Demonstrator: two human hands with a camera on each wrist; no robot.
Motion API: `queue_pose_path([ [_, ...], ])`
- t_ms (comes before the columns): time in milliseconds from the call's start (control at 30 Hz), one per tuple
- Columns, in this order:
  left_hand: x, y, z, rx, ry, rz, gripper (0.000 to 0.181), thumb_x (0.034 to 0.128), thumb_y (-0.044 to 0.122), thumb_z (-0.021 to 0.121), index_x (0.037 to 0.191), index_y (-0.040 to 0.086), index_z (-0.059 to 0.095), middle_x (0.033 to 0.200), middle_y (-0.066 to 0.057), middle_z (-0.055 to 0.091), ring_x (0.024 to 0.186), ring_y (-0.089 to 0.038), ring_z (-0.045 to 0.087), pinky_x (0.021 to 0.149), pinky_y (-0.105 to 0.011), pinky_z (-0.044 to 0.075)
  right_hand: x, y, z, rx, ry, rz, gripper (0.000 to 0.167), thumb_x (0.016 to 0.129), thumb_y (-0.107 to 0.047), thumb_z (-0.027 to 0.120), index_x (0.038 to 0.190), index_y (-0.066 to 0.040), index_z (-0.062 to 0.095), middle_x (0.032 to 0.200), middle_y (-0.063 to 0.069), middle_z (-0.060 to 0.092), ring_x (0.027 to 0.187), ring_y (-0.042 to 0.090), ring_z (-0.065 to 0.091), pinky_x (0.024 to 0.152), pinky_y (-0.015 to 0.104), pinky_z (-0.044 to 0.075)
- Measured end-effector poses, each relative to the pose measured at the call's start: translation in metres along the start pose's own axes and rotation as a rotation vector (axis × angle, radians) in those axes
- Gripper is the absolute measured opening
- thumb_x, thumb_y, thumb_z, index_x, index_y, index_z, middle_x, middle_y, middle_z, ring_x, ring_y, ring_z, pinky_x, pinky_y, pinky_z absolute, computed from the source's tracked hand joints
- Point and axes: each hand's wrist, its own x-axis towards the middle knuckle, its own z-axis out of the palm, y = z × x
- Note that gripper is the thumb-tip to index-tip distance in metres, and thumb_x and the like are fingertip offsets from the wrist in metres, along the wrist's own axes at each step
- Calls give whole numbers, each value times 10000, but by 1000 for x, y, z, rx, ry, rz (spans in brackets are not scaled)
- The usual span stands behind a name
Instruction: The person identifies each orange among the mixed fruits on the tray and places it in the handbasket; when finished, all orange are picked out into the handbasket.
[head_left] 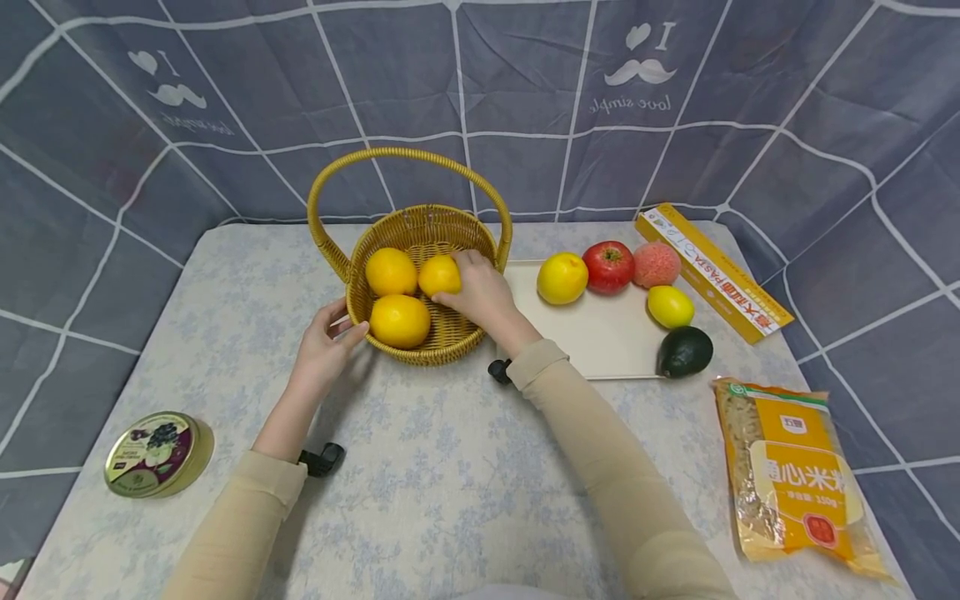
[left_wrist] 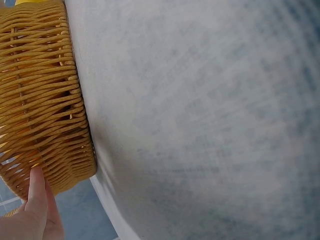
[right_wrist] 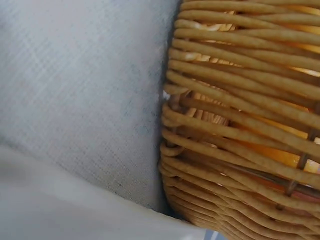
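A woven basket (head_left: 431,357) with a tall arched handle stands on the table and holds several yellow-orange oranges. One orange (head_left: 391,272) lies at the back left inside it, another orange (head_left: 400,322) at the front left. Reaching in over the right rim, my right hand (head_left: 483,292) grips a third orange (head_left: 439,276), thumb in front and fingers over its far right side. My left hand (head_left: 324,346) touches the basket's outer left side with extended thumb and fingers; the left wrist view shows fingers (left_wrist: 36,195) against the weave. The right wrist view shows only basket wall (right_wrist: 240,115), sleeve and cloth.
Right of the basket, a white tray (head_left: 600,342) bears a yellow fruit (head_left: 562,278), red apple (head_left: 609,267), pink peach (head_left: 657,265), lemon (head_left: 670,307) and avocado (head_left: 684,352). A pasta box (head_left: 712,271) and pasta bag (head_left: 802,475) lie farther right; a round tin (head_left: 153,455) is at left.
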Motion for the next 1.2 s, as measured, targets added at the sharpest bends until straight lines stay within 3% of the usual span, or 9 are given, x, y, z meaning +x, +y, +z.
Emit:
queue_pose_path([
  [200, 0, 0, 0, 0, -2, 0, 718, 1008, 340, 559, 1587, 151, 178, 1620, -78, 240, 1454, -308, 307, 1138, -495, 395, -12, 0, -5, 67, 53, -54, 684, 904, -419, 705, 1440, -61, 473, 1423, 128, 503, 1313, 278, 493, 1121, 415, 425],
  [400, -1, 0, 0, 13, 1, 16, 723, 1006, 360, 557, 1587, 150, 181, 1615, -80, 256, 1446, -316, 312, 1128, -500, 401, -36, 0, -22, 180, 115, -85, 579, 914, -406, 691, 1395, -117, 545, 1412, 71, 537, 1315, 255, 505, 1122, 403, 424],
  [633, 0, -1, -1, 9, 3, 16, 717, 1008, 347, 557, 1584, 136, 186, 1613, -89, 257, 1448, -316, 313, 1137, -495, 395, -63, 23, -36, 430, 319, -92, 429, 895, -281, 738, 1258, -71, 648, 1233, 98, 643, 1142, 278, 596, 985, 418, 520],
  [800, 0, -1, 0, 8, 3, 15, 718, 1010, 340, 555, 1585, 133, 180, 1613, -98, 254, 1449, -323, 309, 1135, -500, 396, -77, 48, -39, 557, 453, 11, 405, 876, -243, 758, 1220, -51, 660, 1204, 110, 667, 1106, 288, 617, 967, 418, 533],
  [1000, 0, 0, 0, 8, 2, 16, 714, 1013, 327, 553, 1586, 129, 176, 1616, -103, 245, 1451, -329, 302, 1138, -507, 391, -87, 75, -41, 600, 590, 146, 424, 854, -224, 785, 1210, -34, 654, 1184, 124, 675, 1090, 269, 643, 945, 414, 537],
  [1200, 0, -1, 1, 3, 5, 16, 711, 1014, 323, 552, 1586, 131, 177, 1615, -101, 245, 1452, -326, 301, 1137, -502, 394, -94, 88, -41, 666, 682, 248, 504, 849, -217, 791, 1260, -5, 592, 1191, 177, 601, 1102, 341, 595, 958, 452, 514],
])
